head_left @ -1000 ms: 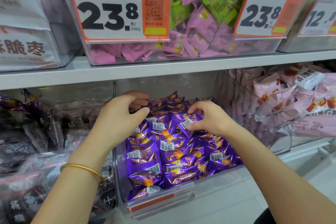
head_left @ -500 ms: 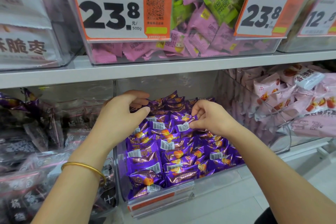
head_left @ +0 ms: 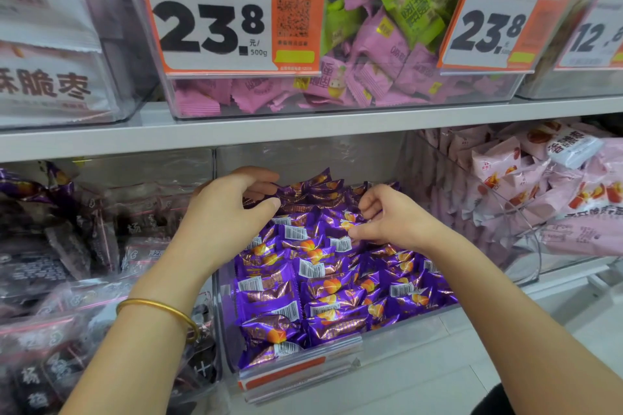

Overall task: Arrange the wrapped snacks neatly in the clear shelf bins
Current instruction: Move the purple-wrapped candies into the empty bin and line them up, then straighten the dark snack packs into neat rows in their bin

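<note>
Nearest the camera, a gold bangle point(head_left: 158, 308) sits on the left wrist, and both forearms reach in over the front lip of the bin point(head_left: 401, 330) on the lower shelf. The task's packets point(head_left: 323, 286), purple foil with barcodes, fill this bin. The front rows lie flat and overlapping in fairly even lines, which looks close to finished.

Farther in, the right hand point(head_left: 397, 222) has changed most. A second ago it pinched a barcode-side packet in the middle of the pile. Half a second ago it had lifted off and left that packet lying there. Now it has shifted slightly right and lower. Its fingers are curled in and its thumb lies along the pile, beside a barcode. The view does not show whether it has nipped a wrapper edge or only rests there. As a judgement, one packet has been placed and the hand is feeling for the next stray one.

The left hand point(head_left: 222, 222) has hardly moved across the three frames. Its fingers and thumb curl round the left ends of the back rows, apparently holding them in line while the other hand works. Those back rows stand more on edge and look less even, so they probably hold the remaining work.

To the left are dark packs point(head_left: 60, 256), and to the right pink packs point(head_left: 505, 172), each in a neighbouring bin. Above the shelf edge point(head_left: 303, 126), another bin carries a price tag point(head_left: 215, 17) reading 23.8.
</note>
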{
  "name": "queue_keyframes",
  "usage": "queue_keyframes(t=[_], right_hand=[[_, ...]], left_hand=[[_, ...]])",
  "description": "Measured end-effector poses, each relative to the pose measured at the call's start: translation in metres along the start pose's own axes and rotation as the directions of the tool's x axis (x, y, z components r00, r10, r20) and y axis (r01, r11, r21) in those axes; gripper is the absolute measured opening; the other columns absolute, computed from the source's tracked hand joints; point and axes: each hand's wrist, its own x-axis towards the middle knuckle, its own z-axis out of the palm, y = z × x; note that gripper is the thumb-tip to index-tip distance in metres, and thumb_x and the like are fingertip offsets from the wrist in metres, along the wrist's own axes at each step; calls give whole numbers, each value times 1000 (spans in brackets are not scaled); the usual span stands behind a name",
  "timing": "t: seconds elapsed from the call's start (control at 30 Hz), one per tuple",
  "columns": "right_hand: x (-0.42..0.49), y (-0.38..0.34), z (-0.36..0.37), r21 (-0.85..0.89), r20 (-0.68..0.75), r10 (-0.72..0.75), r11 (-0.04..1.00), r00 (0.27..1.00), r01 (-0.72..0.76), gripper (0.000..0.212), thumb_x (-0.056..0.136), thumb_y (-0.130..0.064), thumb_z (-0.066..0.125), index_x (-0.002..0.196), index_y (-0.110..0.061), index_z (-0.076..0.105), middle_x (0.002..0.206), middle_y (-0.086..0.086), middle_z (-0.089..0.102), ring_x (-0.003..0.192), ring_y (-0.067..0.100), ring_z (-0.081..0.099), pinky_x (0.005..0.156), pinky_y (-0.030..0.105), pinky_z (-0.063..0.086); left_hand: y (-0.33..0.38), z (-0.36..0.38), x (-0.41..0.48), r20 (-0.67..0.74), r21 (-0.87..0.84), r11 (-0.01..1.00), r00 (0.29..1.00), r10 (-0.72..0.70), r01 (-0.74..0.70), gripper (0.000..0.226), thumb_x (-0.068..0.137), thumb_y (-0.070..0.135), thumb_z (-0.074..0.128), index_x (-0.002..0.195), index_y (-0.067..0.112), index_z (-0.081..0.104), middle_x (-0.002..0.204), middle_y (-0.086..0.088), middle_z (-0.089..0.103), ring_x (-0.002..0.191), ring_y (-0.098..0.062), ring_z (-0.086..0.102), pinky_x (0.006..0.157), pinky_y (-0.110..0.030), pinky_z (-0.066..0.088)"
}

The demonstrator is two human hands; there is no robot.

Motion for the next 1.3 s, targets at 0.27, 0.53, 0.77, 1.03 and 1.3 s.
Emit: queue_keyframes(t=[0.27,0.53,0.77,1.03,1.3], right_hand=[[-5,-7,3,-25,66,-29,999,997,31,59,71,-25,81,121,-18,52,107,1,60,90,15,58,81,31,53],[-8,-10,1,-29,105,-75,996,992,78,46,74,-21,79,115,-21,57,108,-4,58,96,24,60,79,30,51],[-6,-8,4,-130,102,-104,985,989,117,43,73,-14,78,111,-19,58,98,-8,52,89,11,52,70,18,41],[-2,-4,2,-176,-10,-134,976,991,130,35,77,-18,75,109,-20,63,86,-5,54,78,17,54,64,22,41],[-4,-6,9,-236,45,-139,961,989,146,44,77,-21,76,117,-21,57,108,-1,48,84,11,47,73,19,37]], left_hand=[[0,-1,0,2,7,1000,1000,2,-2,30,83,19,63,112,28,61,99,16,66,97,-4,62,97,-34,46],[1,-1,-1,1,14,1000,1000,-3,3,31,83,19,62,113,27,61,99,16,66,98,-4,61,97,-33,45],[2,-1,-1,1,25,1000,1000,-1,1,31,84,20,62,114,27,61,100,15,66,98,-4,61,96,-30,44],[0,0,0,-8,22,1000,1000,9,-9,31,83,19,63,113,26,62,99,14,67,97,-5,62,95,-30,45],[0,0,0,-6,33,999,1000,11,-11,32,83,20,62,114,26,61,101,14,67,98,-5,62,95,-29,44]])
